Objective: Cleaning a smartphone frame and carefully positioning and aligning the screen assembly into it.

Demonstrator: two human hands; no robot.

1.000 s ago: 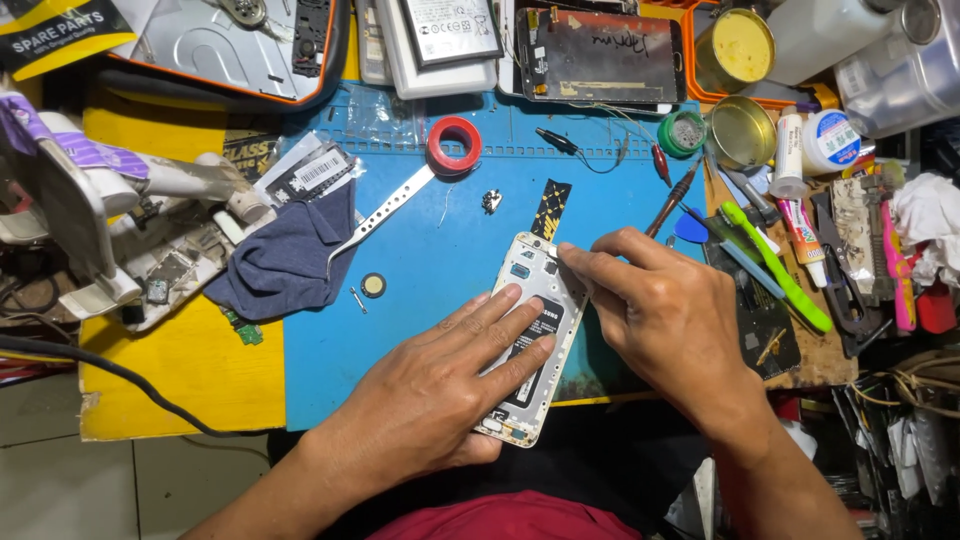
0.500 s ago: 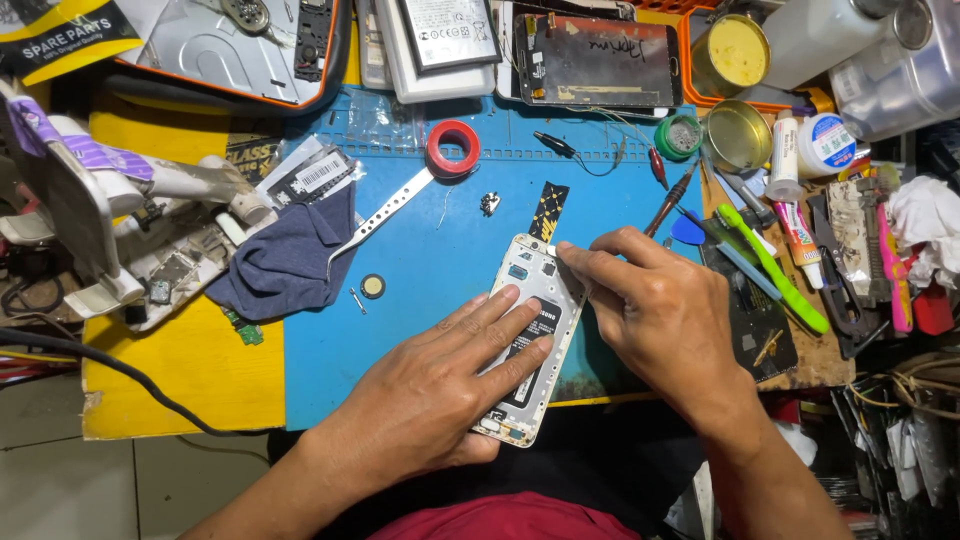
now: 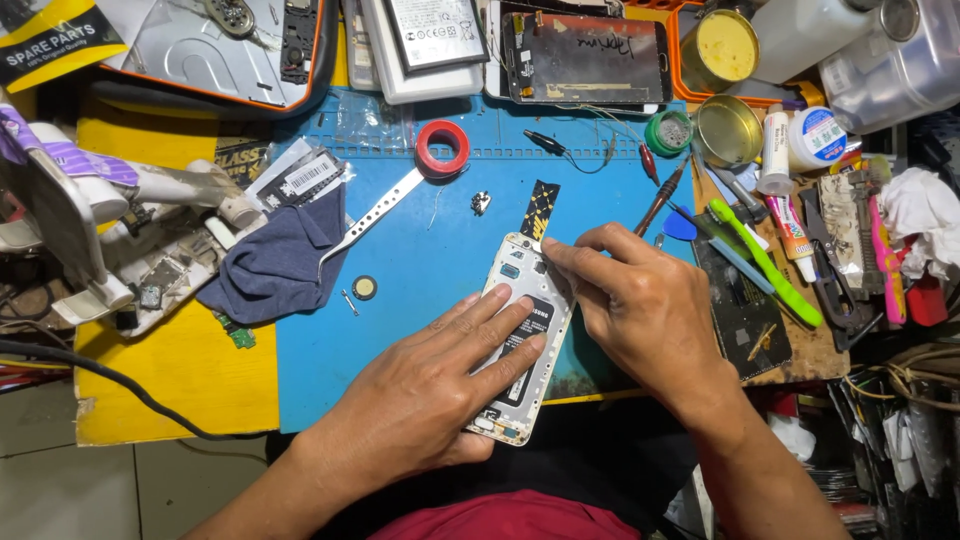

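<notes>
A red tape roll (image 3: 441,147), dark blue cloth (image 3: 280,262), green toothbrush (image 3: 765,260) and two round tins (image 3: 727,130) lay around the blue mat (image 3: 420,260).

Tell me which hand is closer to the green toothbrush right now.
Right. The right hand is at the upper end of the opened phone, just left of the green toothbrush. The left hand lies flat on the phone's lower half, farther left.

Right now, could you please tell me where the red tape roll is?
In the head view, the red tape roll lies on the blue mat's far edge, left of centre.
</notes>
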